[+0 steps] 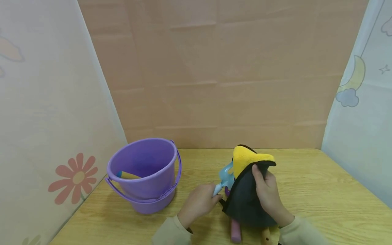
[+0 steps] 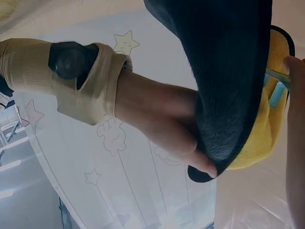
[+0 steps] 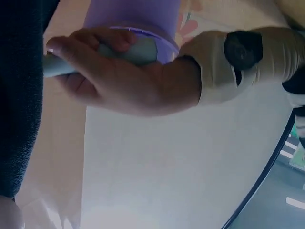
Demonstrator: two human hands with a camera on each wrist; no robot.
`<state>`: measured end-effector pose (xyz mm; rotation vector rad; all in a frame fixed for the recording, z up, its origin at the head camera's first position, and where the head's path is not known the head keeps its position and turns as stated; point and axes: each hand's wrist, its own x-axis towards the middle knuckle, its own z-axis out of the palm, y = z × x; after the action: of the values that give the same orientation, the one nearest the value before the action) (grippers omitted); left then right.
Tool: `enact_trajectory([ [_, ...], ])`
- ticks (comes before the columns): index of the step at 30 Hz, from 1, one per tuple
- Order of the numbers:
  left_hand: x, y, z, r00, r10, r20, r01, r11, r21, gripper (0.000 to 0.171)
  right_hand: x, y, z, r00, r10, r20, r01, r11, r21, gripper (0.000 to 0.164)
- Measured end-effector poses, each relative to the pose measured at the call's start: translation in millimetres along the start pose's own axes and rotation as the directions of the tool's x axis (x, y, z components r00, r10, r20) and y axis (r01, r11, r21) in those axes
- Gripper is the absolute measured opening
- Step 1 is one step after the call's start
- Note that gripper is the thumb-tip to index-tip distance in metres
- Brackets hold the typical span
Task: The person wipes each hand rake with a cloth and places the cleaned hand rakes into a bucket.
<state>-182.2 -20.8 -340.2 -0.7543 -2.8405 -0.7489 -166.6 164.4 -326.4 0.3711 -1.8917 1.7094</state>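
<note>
In the head view my left hand (image 1: 197, 203) grips the handle of a light-blue tool with a slotted head (image 1: 226, 177). The tool's head reaches the edge of a black cloth piece with a yellow inside (image 1: 245, 202), which covers part of it. My right hand (image 1: 269, 194) pinches this cloth near its upper edge, thumb on the black side. The left wrist view shows light-blue prongs (image 2: 276, 94) against the yellow inside (image 2: 257, 145). In the right wrist view, the left fingers wrap round the grey-blue handle (image 3: 145, 50). Whether the cloth is a bag or a hat, I cannot tell.
A purple bucket (image 1: 144, 192) stands left on the wooden table (image 1: 321, 204), holding a yellow-and-blue object (image 1: 130, 175). Below the cloth stick out a pink handle (image 1: 235, 231) and a wooden handle (image 1: 265, 236). A small purple piece (image 1: 227, 191) shows beside the cloth.
</note>
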Motion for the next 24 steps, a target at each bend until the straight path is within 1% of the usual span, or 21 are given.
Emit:
enact_trajectory([
  [1,0.3,0.9,-0.2,1.0,0.004,0.0,-0.004,1.0,0.013,0.027,-1.3,3.9,2.2,0.995,-0.091,0.048,0.095,0.993,-0.076,0.016],
  [2,0.4,1.9,-0.5,1.0,0.004,0.003,-0.004,1.0,0.021,0.027,-2.4,8.2,4.2,0.977,-0.187,0.102,0.201,0.97,-0.14,0.013],
  [3,0.6,2.8,-0.8,1.0,0.005,0.005,-0.006,0.999,0.033,0.027,-3.3,12.7,5.9,0.947,-0.278,0.163,0.306,0.933,-0.19,0.009],
  [5,1.0,4.9,-1.4,1.0,0.008,0.002,-0.008,0.998,0.057,0.025,-4.1,20.9,8.5,0.866,-0.413,0.281,0.481,0.842,-0.244,0.006],
  [6,1.3,5.8,-1.5,1.0,0.007,0.0,-0.007,0.998,0.064,0.025,-4.1,24.4,9.4,0.825,-0.46,0.328,0.549,0.788,-0.278,0.009],
  [7,1.6,6.6,-1.4,1.0,0.006,-0.001,-0.006,0.997,0.074,0.025,-4.1,27.3,10.2,0.792,-0.489,0.365,0.599,0.735,-0.316,0.013],
  [8,1.6,7.2,-1.4,1.0,0.002,0.001,-0.002,0.997,0.072,0.025,-4.1,29.7,10.7,0.772,-0.497,0.397,0.627,0.7,-0.342,0.02],
  [10,1.4,8.1,-1.0,1.0,-0.001,0.0,0.001,0.998,0.063,0.026,-4.2,32.8,11.5,0.744,-0.502,0.442,0.665,0.619,-0.418,0.034],
  [11,1.1,8.2,-0.7,1.0,-0.001,0.001,0.001,0.998,0.056,0.026,-4.2,33.7,11.8,0.735,-0.501,0.456,0.676,0.582,-0.451,0.041],
  [13,0.2,8.3,-0.3,1.0,0.007,-0.002,-0.007,0.999,0.048,0.026,-3.8,34.4,12.7,0.721,-0.498,0.482,0.693,0.52,-0.499,0.053],
  [15,-1.0,8.5,0.5,1.0,0.02,-0.016,-0.019,0.998,0.052,0.025,-3.3,34.5,13.7,0.702,-0.508,0.499,0.711,0.46,-0.531,0.057],
  [17,-1.9,9.2,1.4,0.999,0.028,-0.034,-0.026,0.996,0.085,0.024,-2.1,34.4,15.2,0.69,-0.52,0.505,0.722,0.435,-0.539,0.057],
  [20,-2.9,10.6,2.5,0.997,0.04,-0.064,-0.031,0.991,0.133,0.023,-0.8,34.7,17.2,0.677,-0.533,0.507,0.732,0.414,-0.541,0.056],
  [22,-3.5,11.4,2.1,0.997,0.042,-0.068,-0.032,0.988,0.15,0.024,-0.3,34.9,18.2,0.674,-0.539,0.505,0.733,0.404,-0.547,0.056],
  [24,-4.0,11.3,1.5,0.996,0.049,-0.069,-0.038,0.988,0.148,0.025,-0.5,34.7,19.0,0.677,-0.538,0.502,0.73,0.398,-0.557,0.056],
])
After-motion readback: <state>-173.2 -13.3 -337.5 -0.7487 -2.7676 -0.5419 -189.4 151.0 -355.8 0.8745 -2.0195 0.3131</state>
